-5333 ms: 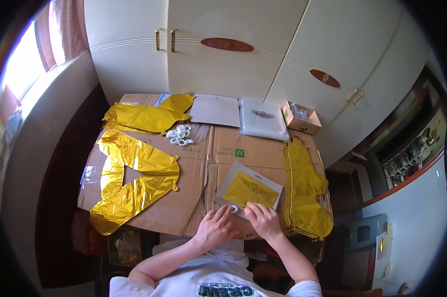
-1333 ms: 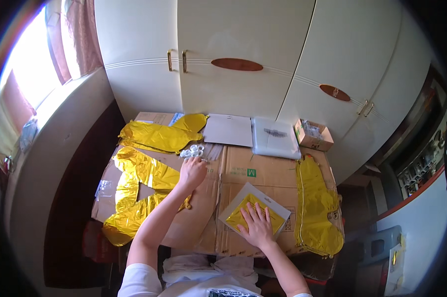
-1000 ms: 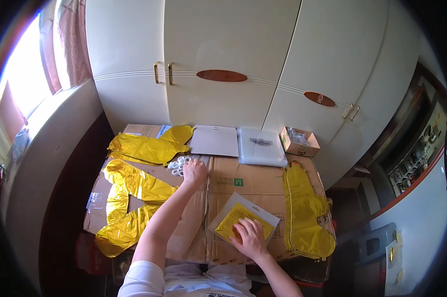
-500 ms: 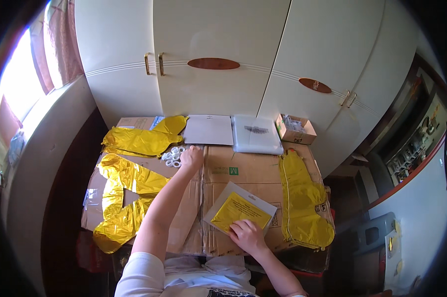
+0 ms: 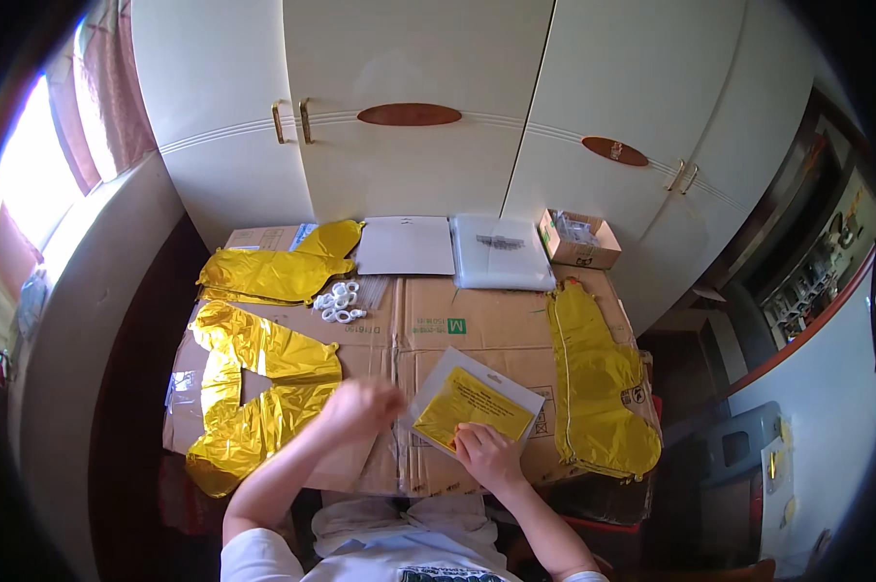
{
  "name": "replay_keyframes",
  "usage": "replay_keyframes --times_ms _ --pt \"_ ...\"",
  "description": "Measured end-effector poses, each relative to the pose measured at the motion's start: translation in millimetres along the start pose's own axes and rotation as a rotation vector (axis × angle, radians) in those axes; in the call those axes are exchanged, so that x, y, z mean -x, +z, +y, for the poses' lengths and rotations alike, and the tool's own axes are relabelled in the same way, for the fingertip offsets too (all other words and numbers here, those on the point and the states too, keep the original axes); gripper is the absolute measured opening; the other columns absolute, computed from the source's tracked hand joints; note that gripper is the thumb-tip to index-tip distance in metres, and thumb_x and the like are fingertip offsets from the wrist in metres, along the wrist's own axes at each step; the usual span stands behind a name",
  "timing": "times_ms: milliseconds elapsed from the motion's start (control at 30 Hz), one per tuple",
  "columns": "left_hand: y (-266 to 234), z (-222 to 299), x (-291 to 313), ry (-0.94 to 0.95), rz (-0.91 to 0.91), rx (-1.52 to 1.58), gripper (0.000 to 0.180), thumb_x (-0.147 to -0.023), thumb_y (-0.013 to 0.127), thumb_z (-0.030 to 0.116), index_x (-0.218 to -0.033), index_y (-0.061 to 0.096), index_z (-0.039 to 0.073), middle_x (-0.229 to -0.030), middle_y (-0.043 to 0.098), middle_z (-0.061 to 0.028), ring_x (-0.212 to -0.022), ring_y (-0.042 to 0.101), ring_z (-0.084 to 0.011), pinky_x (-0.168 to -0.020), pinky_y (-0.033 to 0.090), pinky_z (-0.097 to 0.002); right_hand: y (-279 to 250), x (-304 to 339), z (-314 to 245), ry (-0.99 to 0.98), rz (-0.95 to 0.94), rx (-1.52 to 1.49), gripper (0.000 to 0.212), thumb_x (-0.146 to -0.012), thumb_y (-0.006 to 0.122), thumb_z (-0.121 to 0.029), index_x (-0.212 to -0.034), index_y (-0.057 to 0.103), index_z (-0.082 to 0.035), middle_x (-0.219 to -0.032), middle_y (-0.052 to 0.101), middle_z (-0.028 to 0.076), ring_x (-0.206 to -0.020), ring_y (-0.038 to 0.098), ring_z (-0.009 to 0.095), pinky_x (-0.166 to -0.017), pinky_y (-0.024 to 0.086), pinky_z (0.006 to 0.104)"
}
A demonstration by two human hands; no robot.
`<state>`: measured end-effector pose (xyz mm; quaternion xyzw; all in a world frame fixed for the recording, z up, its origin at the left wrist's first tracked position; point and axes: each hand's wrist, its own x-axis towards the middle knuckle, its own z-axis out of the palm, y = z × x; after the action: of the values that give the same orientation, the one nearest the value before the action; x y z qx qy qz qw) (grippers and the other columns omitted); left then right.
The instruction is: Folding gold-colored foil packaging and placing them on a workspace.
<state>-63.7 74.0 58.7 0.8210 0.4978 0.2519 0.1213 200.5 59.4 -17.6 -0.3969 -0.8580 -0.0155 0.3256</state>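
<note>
A flat clear packet with a pale backing card and folded yellow foil inside [image 5: 496, 412] lies tilted on the cardboard. My right hand [image 5: 489, 456] is closed at its lower edge, fingertips curled on the foil part. My left hand [image 5: 363, 405] is smeared by motion above the cardboard, just left of the packet; whether it holds anything does not show. Beyond it sits a small heap of white rings [image 5: 341, 301], like little rolls. Flat gold foil balloons lie around: a square-cornered one [image 5: 226, 388] at left, a long one [image 5: 263, 274] at far left, another [image 5: 598, 388] at right.
Flattened cardboard [image 5: 370, 451] covers the table. Along its back edge lie a white card stack [image 5: 404, 250], a stack of clear plastic sleeves [image 5: 504, 267] and a small open box [image 5: 598, 252] with clear packets. Behind stand white cabinets [image 5: 409, 58].
My left hand has come back from the white rings toward me, close to the packet. The right hand stays at the packet's lower edge. The whole view has shifted slightly.
</note>
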Motion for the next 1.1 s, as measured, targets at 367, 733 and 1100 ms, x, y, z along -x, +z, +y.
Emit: replay_keyframes --times_ms 367,733,1100 --pt "67.2 29.6 41.2 -0.186 0.102 -0.279 0.026 -0.086 0.067 0.027 -0.071 0.058 0.008 -0.068 0.061 -0.009 -0.066 0.065 -0.0286 -0.059 0.053 -0.0408 -0.2 0.9 -2.5 -0.034 0.046 0.017 0.008 -0.084 0.068 -0.015 -0.089 0.064 -0.01 -0.097 0.068 -0.001 -0.089 0.068 0.017 -0.071 0.057 0.0312" --pt "79.0 18.3 51.7 -0.106 0.23 -0.328 0.023 -0.082 0.072 0.024 -0.072 0.057 0.01 -0.069 0.057 -0.0044 -0.067 0.062 -0.0219 -0.054 0.052 -0.036 3.8 5.9 0.2 -0.088 0.023 0.021 0.008 -0.082 0.07 -0.015 -0.087 0.064 -0.012 -0.099 0.067 -0.002 -0.097 0.064 0.016 -0.079 0.052 0.034" --pt "67.8 16.6 45.5 0.019 0.167 -0.293 0.018 -0.079 0.071 0.02 -0.091 0.063 0.009 -0.097 0.062 -0.0058 -0.096 0.061 -0.0228 -0.084 0.046 -0.0395 -5.9 4.0 13.1 -0.164 -0.11 -0.078 0.015 -0.084 0.069 -0.022 -0.093 0.066 -0.011 -0.108 0.066 0.0 -0.103 0.061 0.02 -0.087 0.047 0.0377"
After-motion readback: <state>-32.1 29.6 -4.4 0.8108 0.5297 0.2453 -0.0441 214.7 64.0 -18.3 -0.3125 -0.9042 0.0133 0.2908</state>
